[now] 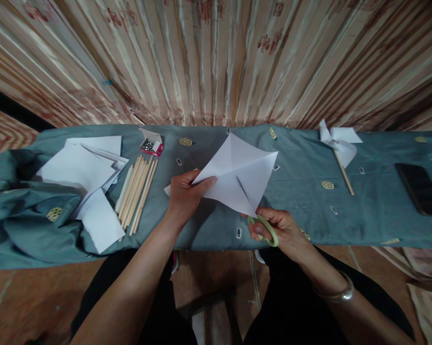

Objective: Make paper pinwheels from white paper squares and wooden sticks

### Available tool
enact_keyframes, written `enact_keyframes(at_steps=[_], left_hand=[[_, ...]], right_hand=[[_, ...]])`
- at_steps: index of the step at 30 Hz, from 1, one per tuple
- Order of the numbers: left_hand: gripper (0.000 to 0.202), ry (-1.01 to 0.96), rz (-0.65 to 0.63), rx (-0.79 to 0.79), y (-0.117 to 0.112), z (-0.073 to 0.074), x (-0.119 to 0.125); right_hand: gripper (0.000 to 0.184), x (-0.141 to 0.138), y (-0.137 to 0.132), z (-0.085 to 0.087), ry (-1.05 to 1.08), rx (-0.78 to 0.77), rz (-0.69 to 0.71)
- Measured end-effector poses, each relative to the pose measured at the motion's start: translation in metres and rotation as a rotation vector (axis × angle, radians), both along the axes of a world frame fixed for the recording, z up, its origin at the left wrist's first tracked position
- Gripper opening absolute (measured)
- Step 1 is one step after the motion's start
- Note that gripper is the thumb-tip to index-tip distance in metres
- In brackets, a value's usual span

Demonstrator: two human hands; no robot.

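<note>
my left hand (185, 194) is closed on the paper (233, 167), thumb on top and the fingers mostly hidden beneath, pinching it near its left corner. the paper is up in front of me, over the middle of the cloth (298, 191), one corner pointing away from me, with faint creases across it. a dark slit runs in from the corner nearest me toward the centre, stopping short of it. at that near corner my right hand (284, 227) is wrapped round the scissors (274, 238), fingers and thumb at the green handles; i cannot tell how far apart the blades stand, since the paper covers most of them. a bangle (340, 293) sits on my right wrist. to my left lie a loose pile of white sheets (82, 163) and, just beside it, a slanting row of sticks (136, 191). past the far ends of the sticks stands a small box (152, 143), its lid up and shiny bits inside. off to my right a white pinwheel (346, 135) lies on its stick, with a dark phone (420, 189) farther right. behind everything hangs a striped curtain (216, 62).
</note>
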State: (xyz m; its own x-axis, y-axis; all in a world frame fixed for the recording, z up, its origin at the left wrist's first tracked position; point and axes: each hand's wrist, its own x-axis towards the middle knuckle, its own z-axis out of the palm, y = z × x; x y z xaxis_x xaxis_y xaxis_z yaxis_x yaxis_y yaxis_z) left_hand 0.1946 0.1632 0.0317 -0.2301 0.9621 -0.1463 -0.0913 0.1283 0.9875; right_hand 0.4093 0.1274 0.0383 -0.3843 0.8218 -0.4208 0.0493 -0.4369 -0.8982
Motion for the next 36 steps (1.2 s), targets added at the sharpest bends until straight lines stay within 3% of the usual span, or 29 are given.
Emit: enact_keyframes(at_steps=[14, 19, 25, 31, 34, 36], left_hand=[[0.021, 0.001, 0.002, 0.017, 0.0, -0.002, -0.001], [0.021, 0.004, -0.002, 0.012, 0.0, -0.001, 0.0], [0.022, 0.002, 0.063, 0.042, 0.005, 0.0, -0.007], [0.017, 0.026, 0.148, 0.11, 0.012, 0.001, -0.026], [0.017, 0.027, 0.154, 0.101, 0.013, 0.0, -0.03], [0.02, 0.057, 0.137, 0.075, 0.013, 0.0, -0.029]], right_hand=[[0.054, -0.003, 0.002, 0.006, -0.043, -0.012, -0.018], [0.046, -0.002, 0.0, 0.0, 0.007, -0.023, -0.016], [0.046, 0.01, -0.002, -0.009, -0.02, -0.04, 0.148], [0.051, 0.048, 0.009, 0.007, -0.051, -0.016, 0.376], [0.053, 0.068, 0.016, 0.013, -0.076, 0.025, 0.327], [0.051, 0.074, 0.02, 0.013, -0.136, 0.137, 0.143]])
